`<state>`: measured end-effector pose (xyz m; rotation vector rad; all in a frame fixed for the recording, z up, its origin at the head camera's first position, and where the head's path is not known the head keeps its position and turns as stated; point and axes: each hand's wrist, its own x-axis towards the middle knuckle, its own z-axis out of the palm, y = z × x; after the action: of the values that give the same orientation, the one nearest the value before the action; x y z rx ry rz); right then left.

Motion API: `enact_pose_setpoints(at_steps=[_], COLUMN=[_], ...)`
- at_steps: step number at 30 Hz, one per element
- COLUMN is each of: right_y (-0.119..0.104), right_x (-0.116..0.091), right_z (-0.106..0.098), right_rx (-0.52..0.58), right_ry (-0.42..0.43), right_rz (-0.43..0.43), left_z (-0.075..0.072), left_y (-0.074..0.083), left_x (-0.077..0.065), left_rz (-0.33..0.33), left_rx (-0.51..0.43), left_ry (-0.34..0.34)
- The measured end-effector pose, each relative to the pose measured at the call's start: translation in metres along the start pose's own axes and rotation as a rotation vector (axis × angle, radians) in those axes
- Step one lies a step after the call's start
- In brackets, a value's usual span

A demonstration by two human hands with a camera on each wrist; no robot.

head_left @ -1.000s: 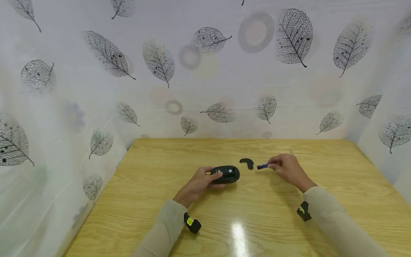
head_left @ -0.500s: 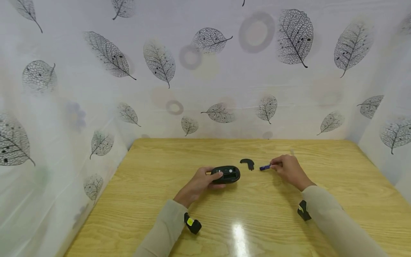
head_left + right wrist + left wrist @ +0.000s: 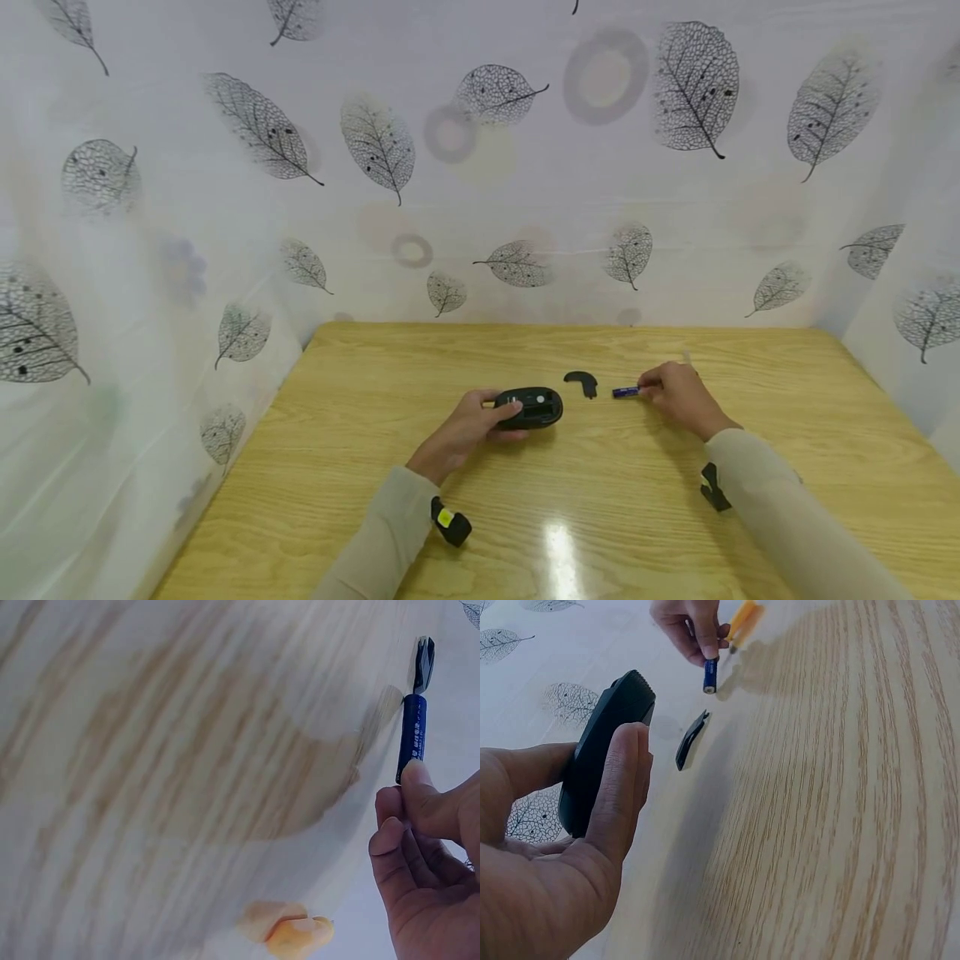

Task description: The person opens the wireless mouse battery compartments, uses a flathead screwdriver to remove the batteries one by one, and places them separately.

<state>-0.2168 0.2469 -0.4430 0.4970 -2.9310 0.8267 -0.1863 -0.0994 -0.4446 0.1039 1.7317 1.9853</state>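
Observation:
My left hand (image 3: 468, 427) holds a black computer mouse (image 3: 551, 405) underside up, thumb across its base. The mouse's battery compartment lies uncovered. In the left wrist view, the mouse (image 3: 604, 742) appears edge-on between fingers and thumb. My right hand (image 3: 681, 398) pinches one end of a blue cylindrical battery (image 3: 625, 392), its other end pointing left. The right wrist view shows this battery (image 3: 412, 735) between thumb and index finger, the other fingers curled below. Between the mouse and the battery, a curved black battery cover (image 3: 583, 382) lies on the table.
An orange object with a thin dark tip (image 3: 744, 622) lies behind my right hand, mostly hidden in the head view. The wooden table (image 3: 420, 358) meets a leaf-patterned sheet (image 3: 525, 183) at its back and sides. Each wrist wears a black camera (image 3: 452, 523).
My right hand has drawn the battery slightly right, away from the cover, and the battery lies more level. The left hand and mouse stay nearly still; the head view has shifted slightly.

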Motion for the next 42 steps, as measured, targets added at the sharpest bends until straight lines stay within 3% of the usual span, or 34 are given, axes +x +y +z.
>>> enact_pose_setpoints(at_steps=[16,42], right_y=[0.0014,-0.0003], right_x=[0.002,-0.0016], right_z=[0.0065,-0.0004], right_rx=[-0.065,-0.012], right_ry=[-0.037,-0.041], right_rz=[0.021,0.044], left_z=[0.0005,0.0023], left_y=[-0.0001,0.0028], left_x=[0.0016,-0.0013], left_rz=[-0.009,-0.027], left_rx=[-0.009,-0.005], left_ry=[0.002,0.037])
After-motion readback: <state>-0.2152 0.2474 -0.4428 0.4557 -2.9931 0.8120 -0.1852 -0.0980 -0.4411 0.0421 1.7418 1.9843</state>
